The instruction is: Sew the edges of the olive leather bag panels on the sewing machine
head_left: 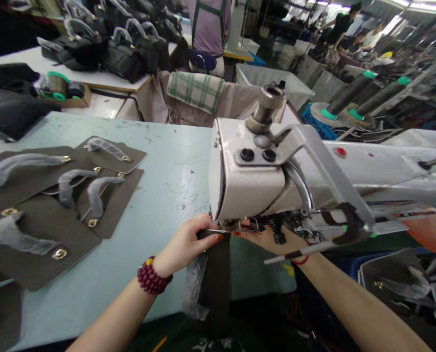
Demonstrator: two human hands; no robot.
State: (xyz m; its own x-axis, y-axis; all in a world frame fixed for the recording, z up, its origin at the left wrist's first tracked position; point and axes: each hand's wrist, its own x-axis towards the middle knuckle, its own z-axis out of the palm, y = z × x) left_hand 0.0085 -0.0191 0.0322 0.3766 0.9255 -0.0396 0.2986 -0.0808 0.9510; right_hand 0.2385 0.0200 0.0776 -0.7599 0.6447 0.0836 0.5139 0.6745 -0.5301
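Observation:
A white sewing machine (pixel 254 186) stands over the light blue table. A dark brown panel (pixel 218 278) with a plastic-wrapped handle (pixel 194 288) hangs over the front edge beneath the machine head. My left hand (pixel 194 239), a beaded bracelet at its wrist, pinches the panel's upper edge with thumb and fingers, left of the needle area. Partly behind the machine's parts, my right hand (pixel 265 237) has its fingertips at the same edge on the right; most of its fingers are hidden. The needle itself cannot be made out.
Brown panels (pixel 71 234) with wrapped handles lie on the blue table (pixel 166 171) at left. Black bags (pixel 122 56) crowd a white table behind. Thread cones (pixel 350 95) stand at the right. A bin with more panels (pixel 394 274) is at lower right. A person (pixel 210 24) is at the back.

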